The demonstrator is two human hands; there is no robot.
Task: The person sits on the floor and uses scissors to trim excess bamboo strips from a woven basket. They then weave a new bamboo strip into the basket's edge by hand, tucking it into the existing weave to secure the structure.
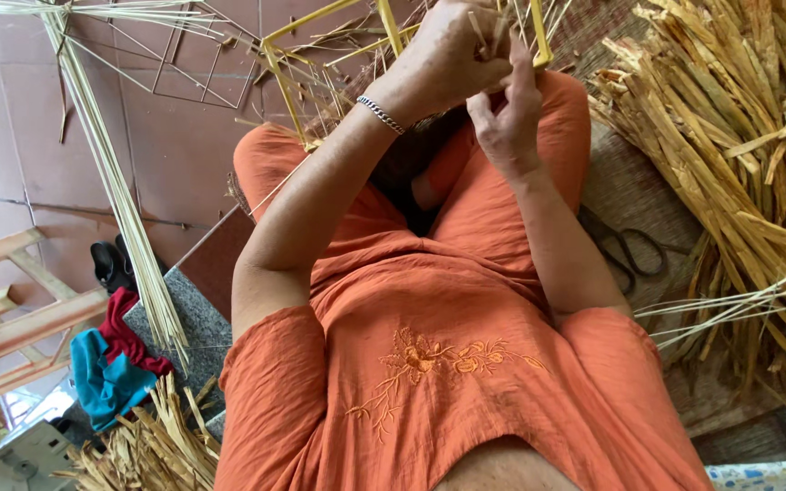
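Observation:
I sit cross-legged in orange clothes, looking down at my lap. My left hand (443,56), with a silver bracelet at the wrist, is closed around thin pale straw strands (495,32) at the top of the view. My right hand (508,114) sits just below and beside it, fingers pinching the same strands. Both hands work against a yellow-wrapped wire frame (284,68) that stands over my knees. Where the strands meet the frame is hidden behind my fingers.
A big heap of dried golden leaves (730,145) lies at the right, with black scissors (629,250) beside my right knee. A long bundle of pale stalks (120,200) slants at the left. A bare wire frame (188,55), wooden slats (20,318), red and teal cloth (111,364) lie left.

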